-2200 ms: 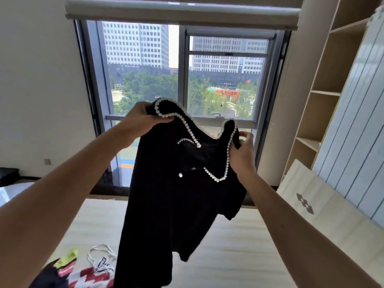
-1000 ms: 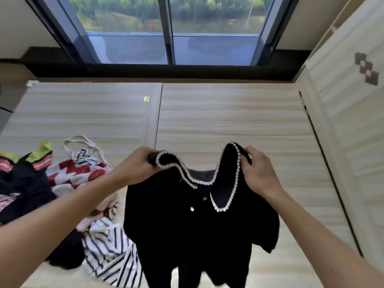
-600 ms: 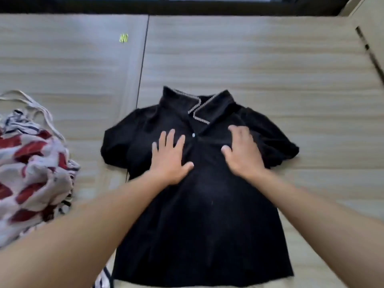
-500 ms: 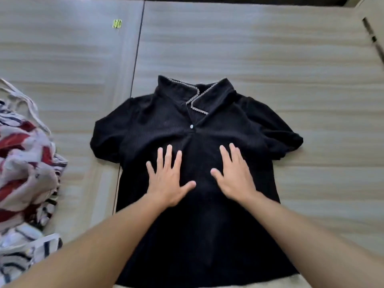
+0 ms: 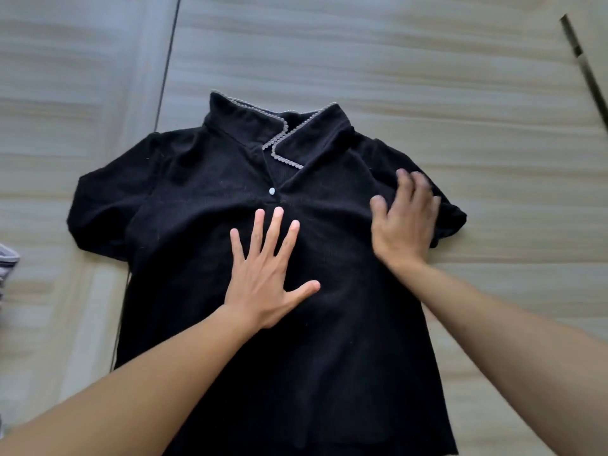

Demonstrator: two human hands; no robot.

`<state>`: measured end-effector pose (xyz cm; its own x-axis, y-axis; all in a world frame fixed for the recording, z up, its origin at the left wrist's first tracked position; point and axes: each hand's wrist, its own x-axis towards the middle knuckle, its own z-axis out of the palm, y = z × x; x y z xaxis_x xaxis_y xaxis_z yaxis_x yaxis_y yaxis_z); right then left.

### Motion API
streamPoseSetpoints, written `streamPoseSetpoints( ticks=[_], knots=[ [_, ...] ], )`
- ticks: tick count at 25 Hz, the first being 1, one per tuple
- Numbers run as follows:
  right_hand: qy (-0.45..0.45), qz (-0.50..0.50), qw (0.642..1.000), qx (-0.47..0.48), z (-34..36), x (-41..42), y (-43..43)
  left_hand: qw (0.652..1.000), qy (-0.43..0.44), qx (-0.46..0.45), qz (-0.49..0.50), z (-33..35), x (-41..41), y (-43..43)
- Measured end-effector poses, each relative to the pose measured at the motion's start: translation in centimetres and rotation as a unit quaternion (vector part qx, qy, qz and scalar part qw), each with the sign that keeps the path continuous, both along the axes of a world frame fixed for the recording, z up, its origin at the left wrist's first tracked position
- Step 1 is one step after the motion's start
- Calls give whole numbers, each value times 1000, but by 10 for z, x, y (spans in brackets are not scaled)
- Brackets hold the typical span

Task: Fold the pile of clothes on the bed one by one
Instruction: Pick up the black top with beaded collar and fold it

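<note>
A black short-sleeved top (image 5: 184, 199) with a pearl-trimmed collar lies spread face up on the wooden bed surface (image 5: 427, 77), collar pointing away from me. My left hand (image 5: 268, 271) rests flat on its chest, fingers spread, just below the small white button. My right hand (image 5: 403, 222) lies open on the top's right shoulder beside the right sleeve, blurred by motion. Neither hand grips the fabric.
At the far left edge a sliver of striped clothing (image 5: 7, 261) from the pile shows. A dark seam (image 5: 166, 64) runs down the bed boards left of the collar. The bed's side edge and a gap (image 5: 582, 57) lie at the upper right.
I lowered the black top from the air and laid it flat on the bed, letting go of its collar. My right hand has since slid out toward the right sleeve.
</note>
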<state>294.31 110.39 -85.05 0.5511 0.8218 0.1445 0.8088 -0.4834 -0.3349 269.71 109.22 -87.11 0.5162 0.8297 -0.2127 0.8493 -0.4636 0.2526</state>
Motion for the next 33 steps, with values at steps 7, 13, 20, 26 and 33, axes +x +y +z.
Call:
streamPoseSetpoints(
  ticks=[7, 13, 20, 26, 33],
  knots=[
    [186, -290, 926, -152, -5, 97, 13, 996, 73, 46, 25, -21, 14, -7],
    [88, -94, 992, -6, 22, 112, 36, 994, 80, 74, 29, -23, 16, -6],
    [362, -258, 895, -29, 5, 121, 19, 992, 67, 101, 30, -29, 16, -7],
    [319, -224, 920, -42, 32, 118, 32, 992, 69, 99, 32, -28, 16, -7],
    [315, 195, 925, 79, 101, -4, 45, 998, 15, 47, 50, -20, 14, -3]
  ],
)
